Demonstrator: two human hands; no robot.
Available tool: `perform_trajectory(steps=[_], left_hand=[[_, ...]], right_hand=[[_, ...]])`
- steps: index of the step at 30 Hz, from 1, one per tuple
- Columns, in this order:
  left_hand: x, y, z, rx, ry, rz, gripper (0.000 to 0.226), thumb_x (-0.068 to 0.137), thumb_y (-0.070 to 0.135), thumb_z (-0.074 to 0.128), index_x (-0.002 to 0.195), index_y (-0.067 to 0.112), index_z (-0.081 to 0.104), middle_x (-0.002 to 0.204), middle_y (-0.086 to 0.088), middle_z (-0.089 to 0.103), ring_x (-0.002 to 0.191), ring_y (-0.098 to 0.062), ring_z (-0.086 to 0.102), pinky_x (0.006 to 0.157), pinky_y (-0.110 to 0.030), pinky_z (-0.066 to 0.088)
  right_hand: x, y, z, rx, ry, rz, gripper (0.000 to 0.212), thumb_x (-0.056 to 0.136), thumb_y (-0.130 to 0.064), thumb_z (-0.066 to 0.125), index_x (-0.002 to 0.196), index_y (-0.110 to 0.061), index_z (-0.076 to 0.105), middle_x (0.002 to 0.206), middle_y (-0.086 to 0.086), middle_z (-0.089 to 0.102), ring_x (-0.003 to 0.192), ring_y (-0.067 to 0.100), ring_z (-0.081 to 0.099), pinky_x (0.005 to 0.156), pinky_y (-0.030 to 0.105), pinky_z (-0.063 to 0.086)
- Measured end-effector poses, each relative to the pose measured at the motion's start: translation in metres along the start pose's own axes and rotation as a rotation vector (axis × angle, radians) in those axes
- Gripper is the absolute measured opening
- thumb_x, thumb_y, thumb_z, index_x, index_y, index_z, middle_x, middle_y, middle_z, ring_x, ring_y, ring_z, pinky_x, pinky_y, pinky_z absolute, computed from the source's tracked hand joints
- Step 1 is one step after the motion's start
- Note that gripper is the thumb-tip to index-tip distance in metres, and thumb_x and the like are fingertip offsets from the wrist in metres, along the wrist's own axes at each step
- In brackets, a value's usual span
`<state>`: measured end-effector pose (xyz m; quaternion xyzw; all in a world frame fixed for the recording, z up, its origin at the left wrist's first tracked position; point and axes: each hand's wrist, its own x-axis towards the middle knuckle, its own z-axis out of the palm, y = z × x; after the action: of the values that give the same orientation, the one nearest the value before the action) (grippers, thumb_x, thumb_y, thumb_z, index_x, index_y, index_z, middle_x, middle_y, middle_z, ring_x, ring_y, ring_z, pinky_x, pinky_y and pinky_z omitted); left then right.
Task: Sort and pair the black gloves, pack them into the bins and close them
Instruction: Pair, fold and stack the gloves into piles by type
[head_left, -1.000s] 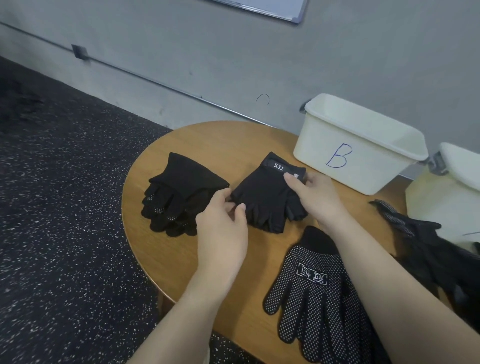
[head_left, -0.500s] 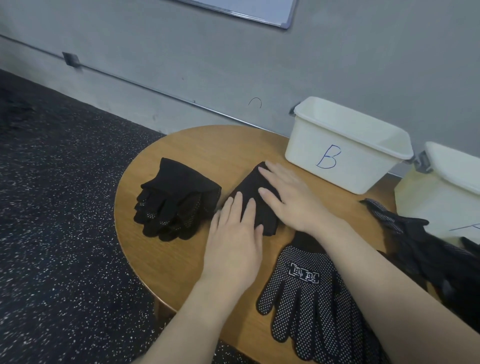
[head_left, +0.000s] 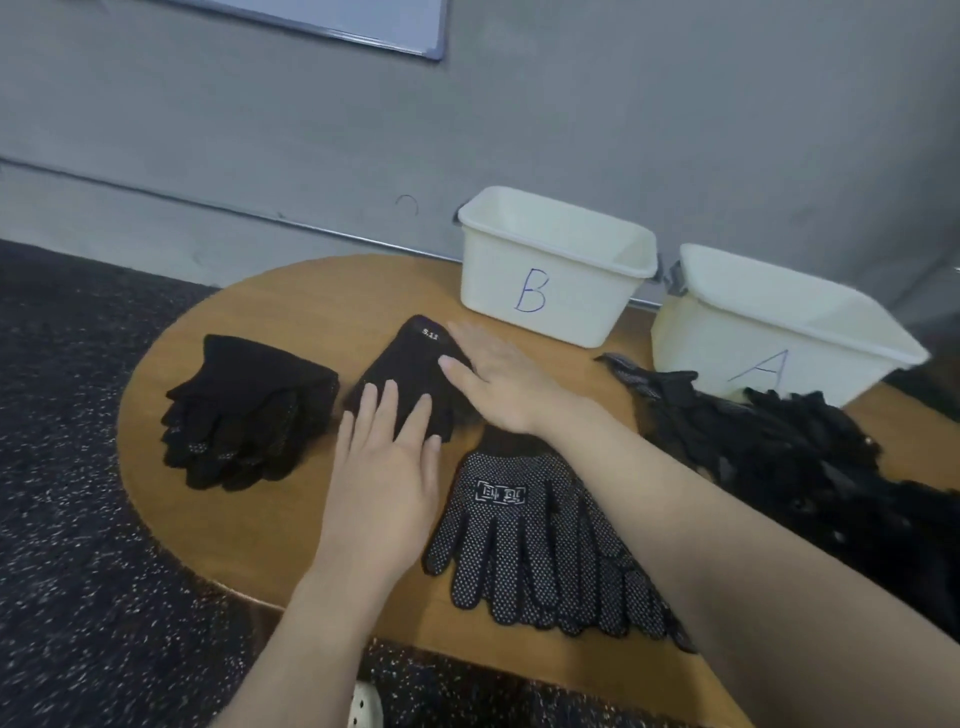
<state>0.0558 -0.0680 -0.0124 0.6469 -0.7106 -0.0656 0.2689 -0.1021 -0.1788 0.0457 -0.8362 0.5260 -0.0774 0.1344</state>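
A fingerless black glove pair (head_left: 408, 366) with a small white label lies mid-table. My left hand (head_left: 387, 467) lies flat with straight fingers on its near edge. My right hand (head_left: 501, 379) lies flat on its right side. Left of it sits a stack of plain black gloves (head_left: 249, 410). Near me lies a dotted black glove pair (head_left: 530, 535), partly under my right forearm. A heap of loose black gloves (head_left: 795, 457) fills the right side. Open white bins marked B (head_left: 556, 270) and A (head_left: 769, 332) stand at the back.
The round wooden table (head_left: 260, 525) ends close on the left and near sides, above dark speckled floor. A grey wall runs right behind the bins. No lids are in view.
The hands went from pinching the fingerless gloves to lying flat on them. The view has shifted right, so bin A and the loose heap show more fully.
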Motion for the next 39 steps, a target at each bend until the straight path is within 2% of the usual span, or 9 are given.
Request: perform_trajectory(steps=[3, 6, 8, 16, 20, 24, 29, 35, 39], left_hand=[[-0.017, 0.018, 0.002, -0.082, -0.047, 0.107, 0.061, 0.107, 0.050, 0.014, 0.161, 0.027, 0.033, 0.173, -0.001, 0.013, 0.159, -0.014, -0.003, 0.127, -0.031, -0.005], [-0.032, 0.032, 0.010, -0.091, -0.150, 0.200, 0.064, 0.105, 0.055, 0.012, 0.162, 0.032, 0.030, 0.173, 0.005, 0.011, 0.159, -0.009, -0.003, 0.123, -0.024, -0.010], [-0.037, 0.041, 0.017, -0.063, -0.184, 0.256, 0.061, 0.107, 0.054, 0.015, 0.163, 0.031, 0.027, 0.173, 0.005, 0.012, 0.159, -0.009, 0.000, 0.123, -0.023, -0.011], [-0.042, 0.063, 0.035, -0.024, -0.262, 0.296, 0.063, 0.107, 0.056, 0.024, 0.165, 0.033, 0.013, 0.173, 0.008, 0.005, 0.159, -0.009, 0.000, 0.123, -0.024, -0.010], [-0.037, 0.066, 0.034, -0.025, -0.290, 0.317, 0.058, 0.107, 0.057, 0.025, 0.163, 0.045, 0.013, 0.173, 0.010, 0.010, 0.159, -0.009, 0.005, 0.127, -0.027, -0.004], [-0.032, 0.067, 0.026, -0.021, -0.310, 0.326, 0.057, 0.105, 0.061, 0.027, 0.161, 0.050, 0.018, 0.171, 0.013, 0.016, 0.158, -0.009, 0.010, 0.128, -0.029, 0.002], [-0.022, 0.066, 0.020, -0.025, -0.322, 0.343, 0.058, 0.103, 0.063, 0.022, 0.158, 0.049, 0.028, 0.163, 0.019, 0.027, 0.150, -0.005, 0.019, 0.125, -0.028, 0.012], [-0.009, 0.061, 0.017, -0.044, -0.310, 0.345, 0.062, 0.099, 0.064, 0.015, 0.151, 0.048, 0.043, 0.146, 0.027, 0.040, 0.137, 0.002, 0.029, 0.116, -0.025, 0.025], [-0.005, 0.059, 0.016, -0.072, -0.318, 0.339, 0.064, 0.098, 0.066, 0.015, 0.147, 0.047, 0.050, 0.142, 0.029, 0.044, 0.133, 0.004, 0.033, 0.113, -0.023, 0.027]], right_hand=[[-0.044, 0.023, -0.017, -0.001, 0.084, 0.090, 0.063, 0.109, -0.054, 0.024, 0.163, -0.022, 0.025, 0.170, -0.001, 0.021, 0.158, 0.018, 0.014, 0.128, 0.045, 0.012], [-0.082, 0.056, -0.033, -0.031, 0.184, 0.216, 0.053, 0.109, -0.042, 0.040, 0.153, -0.014, 0.043, 0.158, 0.006, 0.045, 0.146, 0.026, 0.039, 0.122, 0.046, 0.026], [-0.102, 0.078, -0.039, -0.011, 0.197, 0.322, 0.052, 0.108, -0.039, 0.045, 0.152, -0.013, 0.044, 0.156, 0.007, 0.048, 0.142, 0.027, 0.045, 0.121, 0.047, 0.029], [-0.133, 0.133, -0.040, 0.017, 0.154, 0.530, 0.058, 0.107, -0.038, 0.047, 0.156, -0.010, 0.037, 0.160, 0.011, 0.042, 0.145, 0.029, 0.041, 0.115, 0.037, 0.034], [-0.114, 0.143, -0.035, 0.039, 0.159, 0.567, 0.056, 0.107, -0.036, 0.045, 0.154, -0.007, 0.038, 0.154, 0.016, 0.047, 0.141, 0.035, 0.044, 0.113, 0.041, 0.037], [-0.091, 0.151, -0.031, 0.009, 0.212, 0.559, 0.040, 0.105, -0.031, 0.045, 0.136, -0.008, 0.054, 0.130, 0.018, 0.061, 0.119, 0.039, 0.057, 0.102, 0.046, 0.046], [-0.075, 0.167, -0.024, 0.000, 0.283, 0.599, 0.032, 0.104, -0.027, 0.046, 0.126, -0.009, 0.061, 0.120, 0.016, 0.067, 0.110, 0.038, 0.061, 0.089, 0.042, 0.048], [-0.059, 0.169, -0.019, -0.122, 0.396, 0.672, 0.018, 0.094, -0.015, 0.054, 0.091, -0.006, 0.069, 0.092, 0.013, 0.067, 0.093, 0.037, 0.063, 0.078, 0.040, 0.054], [-0.054, 0.163, -0.028, -0.060, 0.485, 0.702, 0.021, 0.090, -0.012, 0.051, 0.089, -0.007, 0.071, 0.086, 0.013, 0.067, 0.084, 0.039, 0.063, 0.078, 0.041, 0.055]])
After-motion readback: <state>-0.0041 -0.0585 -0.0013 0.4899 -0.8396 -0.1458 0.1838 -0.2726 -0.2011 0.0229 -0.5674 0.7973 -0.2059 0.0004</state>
